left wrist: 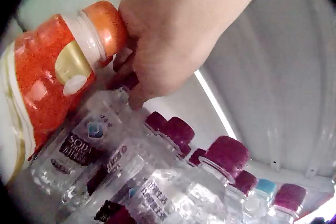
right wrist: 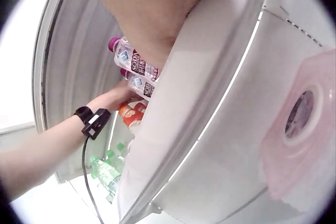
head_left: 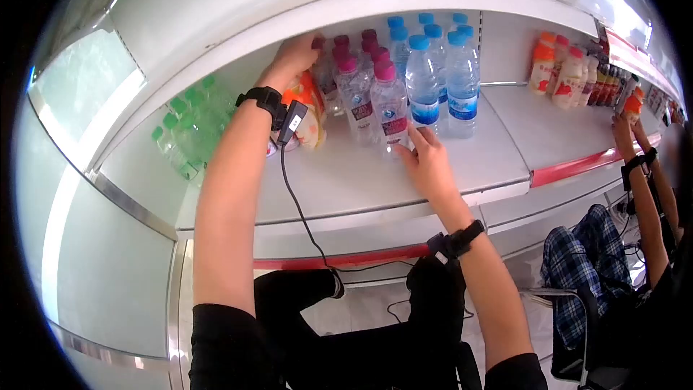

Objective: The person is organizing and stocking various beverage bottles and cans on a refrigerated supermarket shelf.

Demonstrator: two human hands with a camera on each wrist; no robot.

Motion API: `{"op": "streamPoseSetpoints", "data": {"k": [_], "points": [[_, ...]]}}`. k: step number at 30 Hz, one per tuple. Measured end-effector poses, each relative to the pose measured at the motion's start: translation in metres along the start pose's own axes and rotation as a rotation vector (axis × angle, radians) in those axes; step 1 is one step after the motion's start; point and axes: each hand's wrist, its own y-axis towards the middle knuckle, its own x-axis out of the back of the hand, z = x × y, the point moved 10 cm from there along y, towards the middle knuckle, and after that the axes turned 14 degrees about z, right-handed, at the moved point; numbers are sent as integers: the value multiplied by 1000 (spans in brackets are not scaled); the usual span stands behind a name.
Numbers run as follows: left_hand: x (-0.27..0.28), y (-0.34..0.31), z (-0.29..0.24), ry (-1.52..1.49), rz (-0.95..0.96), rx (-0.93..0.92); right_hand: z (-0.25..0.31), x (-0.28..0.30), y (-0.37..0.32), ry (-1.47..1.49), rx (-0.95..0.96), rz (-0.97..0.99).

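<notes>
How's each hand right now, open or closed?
Left hand: closed on a soda bottle's cap.
Right hand: open, touching the front soda bottle.

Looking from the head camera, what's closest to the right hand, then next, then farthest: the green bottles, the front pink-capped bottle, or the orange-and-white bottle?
From the right hand:
1. Front pink-capped bottle, right by the fingers.
2. Orange-and-white bottle, farther left, below the left hand.
3. Green bottles, far left.

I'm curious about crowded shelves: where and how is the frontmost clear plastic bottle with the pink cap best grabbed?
Grip the clear bottle around its narrow neck, probably from the open front: it stands upright, with other bottles beside and behind.
</notes>
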Motion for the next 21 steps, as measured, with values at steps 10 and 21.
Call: {"op": "streamPoseSetpoints", "data": {"k": [10, 21], "points": [[63, -89, -56, 285, -566, -117, 11, 7, -2, 8, -21, 3], [22, -221, -123, -61, -778, -564, 8, 6, -1, -20, 5, -38]]}}
